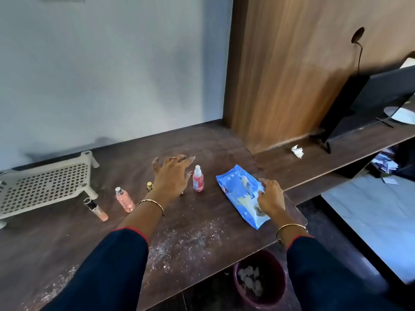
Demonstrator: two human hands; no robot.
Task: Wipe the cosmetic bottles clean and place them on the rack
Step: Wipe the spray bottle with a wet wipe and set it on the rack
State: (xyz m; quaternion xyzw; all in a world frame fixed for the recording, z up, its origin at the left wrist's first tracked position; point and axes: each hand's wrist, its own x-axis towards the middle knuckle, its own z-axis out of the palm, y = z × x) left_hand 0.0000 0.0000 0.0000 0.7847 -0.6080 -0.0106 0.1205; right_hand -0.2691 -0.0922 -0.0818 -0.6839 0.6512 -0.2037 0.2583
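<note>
Just beside splayed left hand (171,176) stands pink bottle (198,179); right hand (270,198) grips wipes pack (238,185)

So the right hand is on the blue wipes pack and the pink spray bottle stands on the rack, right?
Not quite: the head view shows the right hand on the blue wipes pack, but the pink spray bottle stands on the table, not the rack.

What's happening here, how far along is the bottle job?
A person is getting a wipe. The right hand has its fingers curled on the blue wipes pack lying on the table. The left hand hovers open beside the pink spray bottle. No bottle is on the rack yet.
</note>
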